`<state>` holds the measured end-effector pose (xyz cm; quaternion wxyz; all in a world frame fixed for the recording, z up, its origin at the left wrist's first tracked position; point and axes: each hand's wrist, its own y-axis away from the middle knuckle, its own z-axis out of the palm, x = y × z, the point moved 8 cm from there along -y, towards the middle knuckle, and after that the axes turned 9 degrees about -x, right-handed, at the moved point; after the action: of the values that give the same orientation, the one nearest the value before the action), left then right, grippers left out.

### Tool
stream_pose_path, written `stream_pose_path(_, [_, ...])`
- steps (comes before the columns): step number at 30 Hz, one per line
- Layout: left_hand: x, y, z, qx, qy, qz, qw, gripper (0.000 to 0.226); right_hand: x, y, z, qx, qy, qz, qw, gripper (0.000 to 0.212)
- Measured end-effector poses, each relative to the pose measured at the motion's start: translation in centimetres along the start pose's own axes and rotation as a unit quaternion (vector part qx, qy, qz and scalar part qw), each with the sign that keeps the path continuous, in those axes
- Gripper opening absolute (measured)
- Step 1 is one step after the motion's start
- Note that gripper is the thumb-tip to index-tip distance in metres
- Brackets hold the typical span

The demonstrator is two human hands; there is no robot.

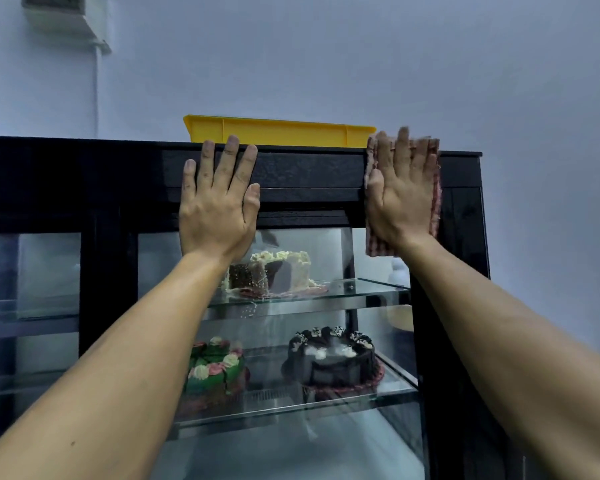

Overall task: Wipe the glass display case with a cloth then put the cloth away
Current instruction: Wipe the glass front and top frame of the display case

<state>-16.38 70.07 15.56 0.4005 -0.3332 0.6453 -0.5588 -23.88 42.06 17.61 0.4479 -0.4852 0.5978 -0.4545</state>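
Both forearms reach up the frame: the left hand (pixel 219 206) lies flat, fingers straight, on the case (pixel 309 171), while the right hand (pixel 400 195) presses the cloth (pixel 436 188) open-palmed at upper right. Unpinched, the cloth could slip down, or nudge the yellow tray (pixel 284 133) above.

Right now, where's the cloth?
In the head view, the cloth is pressed flat under the right hand against the display case black top frame, right of the yellow tray.

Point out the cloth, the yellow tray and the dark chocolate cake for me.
cloth (pixel 436 202): head view, right edge beside the hand.
yellow tray (pixel 278 133): head view, front wall.
dark chocolate cake (pixel 329 368): head view, front side.
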Motion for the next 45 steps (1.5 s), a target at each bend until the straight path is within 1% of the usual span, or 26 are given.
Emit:
stream_pose_path(1, [0.1, 0.0, 0.0, 0.001, 0.002, -0.002, 1.0, 0.055, -1.0, 0.3, 0.0, 0.008, -0.005, 0.016, 1.0, 0.067])
stream_pose_path(2, [0.1, 0.0, 0.0, 0.002, 0.003, -0.006, 1.0, 0.055, -2.7, 0.5, 0.1, 0.011, -0.011, 0.012, 1.0, 0.068])
stream_pose_path(3, [0.2, 0.0, 0.0, 0.001, 0.004, -0.007, 1.0, 0.055, -4.8, 0.8, 0.3, 0.011, -0.016, -0.008, 1.0, 0.069])
stream_pose_path(6, [0.1, 0.0, -0.1, -0.002, 0.005, -0.002, 1.0, 0.055, -10.0, 1.3, 1.1, -0.003, -0.006, -0.118, 0.993, 0.065])
stream_pose_path(8, [0.0, 0.0, -0.1, -0.008, 0.004, 0.003, 1.0, 0.055, -9.7, 0.8, 1.2, -0.025, 0.004, -0.163, 0.986, 0.063])
stream_pose_path(9, [0.0, 0.0, -0.1, -0.012, 0.005, 0.003, 1.0, 0.055, -8.6, 0.6, 1.1, -0.028, 0.009, -0.169, 0.985, 0.062])
stream_pose_path(11, [0.1, 0.1, -0.1, -0.018, 0.008, -0.003, 1.0, 0.055, -5.2, 0.3, 0.7, -0.02, 0.009, -0.126, 0.992, 0.061])
stream_pose_path(14, [0.1, 0.3, 0.0, -0.023, 0.014, -0.016, 1.0, 0.055, -1.4, 0.9, 0.5, -0.017, -0.012, -0.013, 1.0, 0.063])
stream_pose_path(16, [0.3, 0.3, 0.0, -0.025, 0.018, -0.019, 0.999, 0.055, -2.2, 1.5, 0.6, 0.002, -0.005, 0.036, 0.999, 0.062])
stream_pose_path(17, [0.4, 0.3, -0.1, -0.026, 0.019, -0.023, 0.999, 0.056, -3.7, 1.7, 0.5, 0.012, 0.001, 0.03, 0.999, 0.062])
stream_pose_path(18, [0.4, 0.3, -0.1, -0.027, 0.022, -0.024, 0.999, 0.056, -5.9, 1.7, 0.5, 0.015, 0.007, 0.001, 1.0, 0.061])
stream_pose_path(21, [0.2, 0.5, -0.1, -0.038, 0.027, -0.01, 0.999, 0.056, -11.7, 2.3, 1.1, 0.001, 0.012, -0.152, 0.988, 0.057])
stream_pose_path(23, [-0.1, 0.5, -0.2, -0.042, 0.024, -0.003, 0.999, 0.056, -11.6, 2.0, 0.8, 0.014, 0.016, -0.204, 0.979, 0.057])
stream_pose_path(24, [-0.1, 0.6, -0.2, -0.044, 0.025, -0.001, 0.999, 0.056, -10.5, 1.8, 0.6, 0.021, 0.021, -0.206, 0.978, 0.056])
stream_pose_path(26, [-0.1, 0.6, -0.2, -0.044, 0.023, -0.004, 0.999, 0.057, -7.0, 1.1, 0.4, 0.014, 0.014, -0.155, 0.988, 0.058])
stream_pose_path(28, [0.1, 0.6, 0.0, -0.048, 0.025, -0.01, 0.998, 0.057, -2.5, 0.9, 0.3, -0.004, -0.008, -0.059, 0.998, 0.06])
stream_pose_path(31, [0.3, 0.7, 0.3, -0.055, 0.039, -0.021, 0.997, 0.059, 3.0, 2.1, -0.2, -0.014, -0.034, 0.076, 0.996, 0.065])
stream_pose_path(33, [0.5, 0.8, 0.3, -0.056, 0.042, -0.037, 0.997, 0.059, 4.2, 2.7, -0.3, -0.02, -0.046, 0.124, 0.991, 0.069])
stream_pose_path(35, [0.9, 1.0, 0.3, -0.057, 0.054, -0.061, 0.995, 0.06, 2.7, 2.8, -0.4, -0.02, -0.056, 0.132, 0.989, 0.069])
stream_pose_path(36, [1.2, 1.1, 0.4, -0.058, 0.057, -0.073, 0.994, 0.06, 1.0, 2.7, -0.3, -0.018, -0.053, 0.109, 0.992, 0.067])
stream_pose_path(37, [1.5, 1.1, 0.4, -0.059, 0.057, -0.081, 0.993, 0.06, -1.2, 2.6, -0.1, -0.017, -0.045, 0.069, 0.996, 0.064])
stream_pose_path(39, [1.6, 1.1, 0.6, -0.06, 0.052, -0.084, 0.993, 0.061, -6.3, 2.4, 0.3, -0.018, -0.023, -0.048, 0.998, 0.06])
stream_pose_path(41, [1.4, 1.2, 0.8, -0.061, 0.046, -0.071, 0.995, 0.06, -9.6, 2.5, 0.8, -0.031, -0.002, -0.164, 0.986, 0.059])
stream_pose_path(43, [1.2, 1.2, 0.8, -0.058, 0.045, -0.063, 0.995, 0.06, -9.4, 2.1, 0.9, -0.043, 0.016, -0.241, 0.969, 0.057])
stream_pose_path(44, [1.3, 1.3, 0.9, -0.058, 0.05, -0.063, 0.995, 0.06, -8.1, 1.7, 0.7, -0.044, 0.026, -0.255, 0.966, 0.056])
stream_pose_path(45, [1.3, 1.3, 0.9, -0.055, 0.052, -0.067, 0.995, 0.06, -6.4, 1.2, 0.3, -0.047, 0.032, -0.249, 0.967, 0.056])
